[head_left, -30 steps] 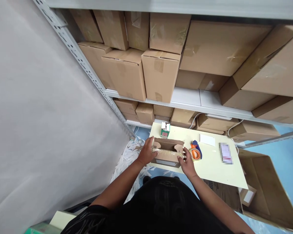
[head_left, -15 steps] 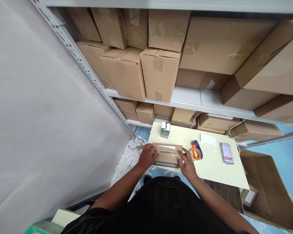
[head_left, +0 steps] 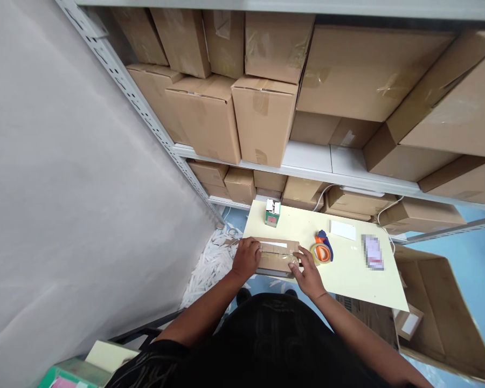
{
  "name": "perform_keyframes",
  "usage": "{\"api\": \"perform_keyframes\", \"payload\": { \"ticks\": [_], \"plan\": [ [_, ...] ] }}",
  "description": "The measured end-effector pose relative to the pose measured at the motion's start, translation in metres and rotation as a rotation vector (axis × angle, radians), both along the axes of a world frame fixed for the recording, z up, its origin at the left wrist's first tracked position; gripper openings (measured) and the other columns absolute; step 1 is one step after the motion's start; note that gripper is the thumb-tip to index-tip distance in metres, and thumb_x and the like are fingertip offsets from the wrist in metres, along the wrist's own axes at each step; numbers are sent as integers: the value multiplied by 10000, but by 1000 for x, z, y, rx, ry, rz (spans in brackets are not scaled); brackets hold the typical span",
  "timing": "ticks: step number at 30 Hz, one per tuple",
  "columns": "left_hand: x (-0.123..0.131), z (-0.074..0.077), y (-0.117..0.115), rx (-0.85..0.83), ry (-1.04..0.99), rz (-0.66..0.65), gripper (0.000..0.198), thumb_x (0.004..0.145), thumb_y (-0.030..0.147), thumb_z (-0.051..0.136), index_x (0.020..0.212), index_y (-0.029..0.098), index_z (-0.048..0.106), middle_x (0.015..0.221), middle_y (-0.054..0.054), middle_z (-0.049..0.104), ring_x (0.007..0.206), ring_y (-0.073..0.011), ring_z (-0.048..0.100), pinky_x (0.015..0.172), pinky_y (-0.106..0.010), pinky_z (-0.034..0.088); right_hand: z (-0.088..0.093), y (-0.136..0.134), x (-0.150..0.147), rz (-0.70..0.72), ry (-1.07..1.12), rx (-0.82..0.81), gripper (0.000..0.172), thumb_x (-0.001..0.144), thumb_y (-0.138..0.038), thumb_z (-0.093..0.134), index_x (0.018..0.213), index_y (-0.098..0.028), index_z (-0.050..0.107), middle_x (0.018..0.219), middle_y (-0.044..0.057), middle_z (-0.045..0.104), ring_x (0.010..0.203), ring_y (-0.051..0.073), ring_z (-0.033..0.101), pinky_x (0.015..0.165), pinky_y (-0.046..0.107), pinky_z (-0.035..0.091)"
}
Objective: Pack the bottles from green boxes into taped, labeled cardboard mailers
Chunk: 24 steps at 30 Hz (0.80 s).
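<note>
A small brown cardboard box (head_left: 275, 262) lies near the front left edge of the pale yellow table, a strip of clear tape along its top seam and a white label behind the seam. My left hand (head_left: 247, 257) is wrapped around the box's left end, fingers over the top. At the right end my right hand (head_left: 308, 274) grips the box between thumb and fingers, close to the tape's end. Just right of that hand sits a tape dispenser (head_left: 322, 248) in orange and blue with a roll of tape.
On the table (head_left: 359, 285) are a small green-and-white box (head_left: 272, 213), a white card (head_left: 343, 229) and a blurred flat item (head_left: 373, 252). Shelves of cartons (head_left: 262, 121) stand behind. A large open carton (head_left: 440, 307) is at right, paper strips (head_left: 210, 264) on the floor at left.
My left hand has closed further over the box's left end. My right hand stays at the right end with its fingers slightly shifted. The view has moved slightly.
</note>
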State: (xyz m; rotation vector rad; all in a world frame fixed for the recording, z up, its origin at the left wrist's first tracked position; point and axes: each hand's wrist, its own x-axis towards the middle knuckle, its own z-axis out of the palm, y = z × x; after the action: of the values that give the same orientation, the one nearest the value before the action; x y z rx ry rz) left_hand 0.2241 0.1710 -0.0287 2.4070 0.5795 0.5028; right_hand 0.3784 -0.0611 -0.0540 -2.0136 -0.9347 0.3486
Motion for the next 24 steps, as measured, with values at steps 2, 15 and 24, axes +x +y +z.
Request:
{"api": "perform_keyframes", "payload": {
  "ticks": [2, 15, 24],
  "plan": [
    [-2, -6, 2, 13, 17, -20, 171, 962, 221, 530, 1027, 215, 688, 1122, -113, 610, 1089, -306, 494, 1026, -496, 410, -5, -15, 17, -45, 16, -10, 360, 978, -447, 508, 1242, -241, 638, 1370, 123, 607, 1217, 279, 618, 989, 459, 559],
    [10, -31, -19, 291, 218, -68, 232, 995, 230, 512, 1124, 191, 701, 1199, -127, 624, 1111, -300, 504, 1004, -466, 422, -13, -25, 12, -31, 1, -182, 405, 1021, -437, 408, 1223, -205, 672, 1193, 109, 702, 1075, 244, 665, 951, 380, 534],
    [17, -31, -28, 267, 401, -297, 286, 976, 136, 463, 1156, 201, 676, 1154, -119, 636, 1006, -264, 591, 842, -383, 486, -43, -56, 84, 49, -397, -874, 451, 865, -177, 534, 1300, -144, 644, 1223, 173, 676, 1157, 318, 558, 938, 416, 406]
  ]
}}
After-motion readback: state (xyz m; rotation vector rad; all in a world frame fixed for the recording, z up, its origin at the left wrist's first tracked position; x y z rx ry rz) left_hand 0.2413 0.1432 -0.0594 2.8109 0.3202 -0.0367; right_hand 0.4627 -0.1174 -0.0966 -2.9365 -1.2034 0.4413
